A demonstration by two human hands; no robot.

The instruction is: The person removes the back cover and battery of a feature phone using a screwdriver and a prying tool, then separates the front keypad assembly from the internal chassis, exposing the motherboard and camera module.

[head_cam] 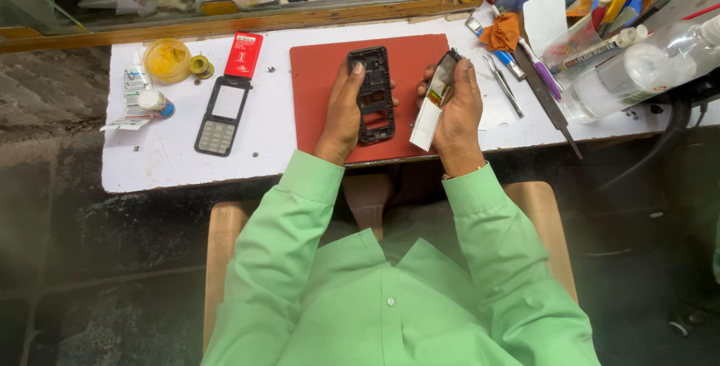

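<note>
black plastic phone frame (pixel 374 96) gripped in left hand (pixel 342 115) | right hand (pixel 456 107) fingers closed round white circuit board (pixel 432 111) | grey keypad front cover (pixel 222 115) off, on table (pixel 172 152)

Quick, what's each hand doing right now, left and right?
Left hand: closed on a black phone frame.
Right hand: closed on a phone circuit board.

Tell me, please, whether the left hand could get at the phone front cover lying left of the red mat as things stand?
Probably not at once: the left hand holds the black phone frame, so its grip is taken. The front cover with keypad lies bare on the white table, with nothing between.
</note>
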